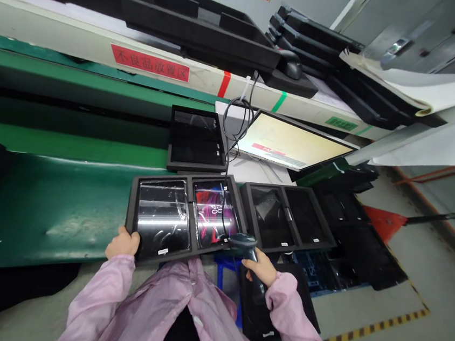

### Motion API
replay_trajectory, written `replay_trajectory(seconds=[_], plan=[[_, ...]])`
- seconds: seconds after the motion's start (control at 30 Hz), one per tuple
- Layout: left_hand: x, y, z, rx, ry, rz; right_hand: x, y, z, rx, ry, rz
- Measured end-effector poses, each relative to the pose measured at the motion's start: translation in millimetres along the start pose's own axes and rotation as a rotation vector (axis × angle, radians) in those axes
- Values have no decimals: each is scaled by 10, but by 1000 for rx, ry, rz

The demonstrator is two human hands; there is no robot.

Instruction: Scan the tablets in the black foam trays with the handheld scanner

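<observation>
Right hand (262, 269) clamps scanner (244, 241) inside its fingers; left hand (123, 243) clamps tray's (191, 215) left edge.

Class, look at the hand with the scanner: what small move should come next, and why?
Probably the right hand should ease the scanner left, toward the white label on the dark tablet: that label lies face up and uncovered, the scanner's head is over by the lit tablet, and the left hand grips the left edge of the tray holding both.

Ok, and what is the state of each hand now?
Left hand: closed on the tray's left edge.
Right hand: closed, holding the scanner.
</observation>
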State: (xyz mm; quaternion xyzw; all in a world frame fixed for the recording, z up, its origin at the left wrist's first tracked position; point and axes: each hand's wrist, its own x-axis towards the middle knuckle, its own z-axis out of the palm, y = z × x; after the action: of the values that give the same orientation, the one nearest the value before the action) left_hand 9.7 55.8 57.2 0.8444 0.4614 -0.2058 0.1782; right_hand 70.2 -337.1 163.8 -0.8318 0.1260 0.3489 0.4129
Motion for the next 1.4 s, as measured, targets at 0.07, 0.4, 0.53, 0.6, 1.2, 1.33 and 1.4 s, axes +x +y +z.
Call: replay_trajectory(seconds=[0.07,0.4,0.53,0.6,1.2,1.33,1.4], plan=[[-2,0,-7,10,-5,3,-19,2,7,-3,10,-1],[-29,5,-43,-1,-20,26,82,124,0,-24,-8,-6],[-22,-1,-25,7,-13,21,84,115,-31,20,-24,-1],[-14,-5,-14,10,-9,24,62,100,-32,64,-24,-19],[-12,6,-48,20,-5,46,-76,-380,1168,370,-440,37],[1,-18,-31,21,-3,63,-85,-484,1263,366,-431,38],[-1,-27,-25,26,-4,69,-85,-518,1320,360,-460,41]])
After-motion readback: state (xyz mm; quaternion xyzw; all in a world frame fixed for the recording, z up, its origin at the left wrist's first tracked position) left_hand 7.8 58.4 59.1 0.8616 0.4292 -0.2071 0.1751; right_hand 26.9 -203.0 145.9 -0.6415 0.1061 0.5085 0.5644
